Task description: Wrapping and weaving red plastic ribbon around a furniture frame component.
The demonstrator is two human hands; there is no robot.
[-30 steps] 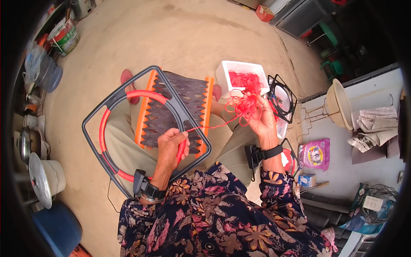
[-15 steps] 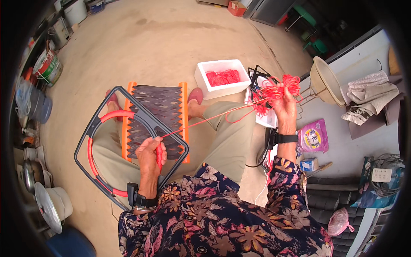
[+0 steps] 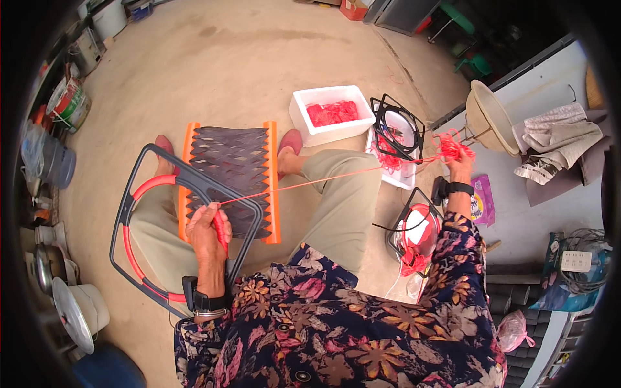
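L hand (image 3: 206, 234) grips red-wrapped ring (image 3: 131, 255) of dk-grey plastic frame (image 3: 194, 179); R hand (image 3: 459, 168) clutches red cord bundle (image 3: 455, 146), strand (image 3: 323, 179) taut btwn.

Left of centre, the frame (image 3: 194, 182) is dark grey, its ring banded in bright red wrapping (image 3: 154, 183) with grey gaps between. The cord (image 3: 323, 179) crossing the middle is red too, as is the bundle (image 3: 455, 147) at right. Behind the frame, the seat (image 3: 229, 155) shows a dark purplish-grey criss-cross weave between orange rails (image 3: 272, 181). At upper centre, a white box (image 3: 336, 134) holds more red strands (image 3: 332, 114). The shirt (image 3: 323, 323) at bottom is navy — scattered with orange, pink and beige flowers — above khaki trousers (image 3: 343, 213) and dull red shoes (image 3: 291, 141). The floor (image 3: 226, 71) is sandy tan; the tub (image 3: 110, 368), lower left, deep blue.
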